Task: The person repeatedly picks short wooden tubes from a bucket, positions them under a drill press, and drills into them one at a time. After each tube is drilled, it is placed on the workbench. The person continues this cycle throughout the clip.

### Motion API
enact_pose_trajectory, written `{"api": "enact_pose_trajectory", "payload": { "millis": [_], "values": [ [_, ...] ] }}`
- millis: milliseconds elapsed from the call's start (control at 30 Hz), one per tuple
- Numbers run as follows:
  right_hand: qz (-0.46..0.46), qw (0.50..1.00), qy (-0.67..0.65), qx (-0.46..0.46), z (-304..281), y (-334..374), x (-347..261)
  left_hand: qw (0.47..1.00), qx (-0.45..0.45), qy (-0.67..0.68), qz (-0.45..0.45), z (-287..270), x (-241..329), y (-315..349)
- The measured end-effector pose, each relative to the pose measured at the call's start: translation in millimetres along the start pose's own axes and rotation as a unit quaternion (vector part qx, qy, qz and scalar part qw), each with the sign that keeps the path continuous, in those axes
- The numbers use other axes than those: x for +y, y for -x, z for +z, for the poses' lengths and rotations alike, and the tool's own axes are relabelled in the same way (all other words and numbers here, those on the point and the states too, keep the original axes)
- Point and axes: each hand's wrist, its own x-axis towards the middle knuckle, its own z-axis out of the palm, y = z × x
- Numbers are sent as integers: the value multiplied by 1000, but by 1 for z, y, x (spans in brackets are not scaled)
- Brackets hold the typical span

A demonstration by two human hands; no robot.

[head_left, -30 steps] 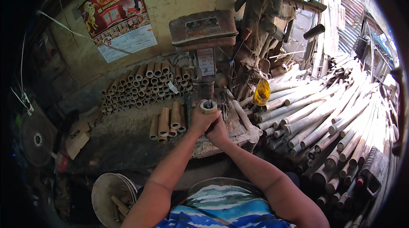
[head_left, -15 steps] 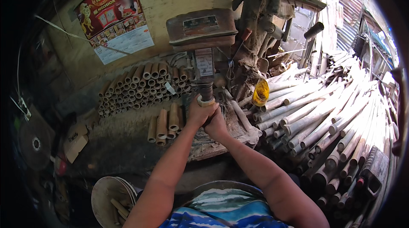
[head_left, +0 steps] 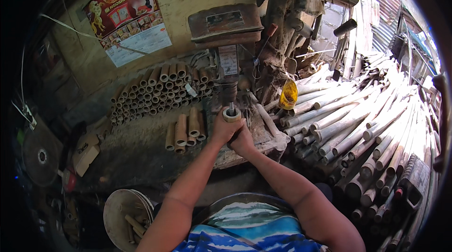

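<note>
A short bamboo tube (head_left: pixel 232 118) stands upright under a rusty drill press (head_left: pixel 225 25), held between both my hands. My left hand (head_left: pixel 222 128) wraps round its left side, with the thumb side close to the rim. Lower on the right, my right hand (head_left: pixel 242 141) is closed round the tube. A metal drill bit (head_left: pixel 231 106) comes down from the chuck (head_left: pixel 229 93) and its lower end is inside the tube's open top. My hands hide the lower part of the tube and what lies beneath it.
Cut bamboo tubes (head_left: pixel 165 87) are stacked at the back of the workbench (head_left: pixel 136 150), with several more (head_left: pixel 181 132) upright nearer me. Long bamboo poles (head_left: pixel 348 115) fill the right. A bucket (head_left: pixel 113 214) holding bamboo pieces sits lower left; a cutting disc (head_left: pixel 42 158) is far left.
The bamboo tube and both hands have dropped slightly away from the chuck. The shiny drill bit now shows above the rim. Both hands keep their grip.
</note>
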Motion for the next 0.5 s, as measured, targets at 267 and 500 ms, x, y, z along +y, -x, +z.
{"api": "enact_pose_trajectory", "payload": {
  "millis": [267, 500],
  "values": [
    [-39, 994, -99, 6, 25, -22, 13, 999, 32, -22, 16, -17, -9, -14],
    [-8, 1000, -19, -4, 9, -40, 28, 997, -3, 75, -33, -3, -10, -33]
  ]
}}
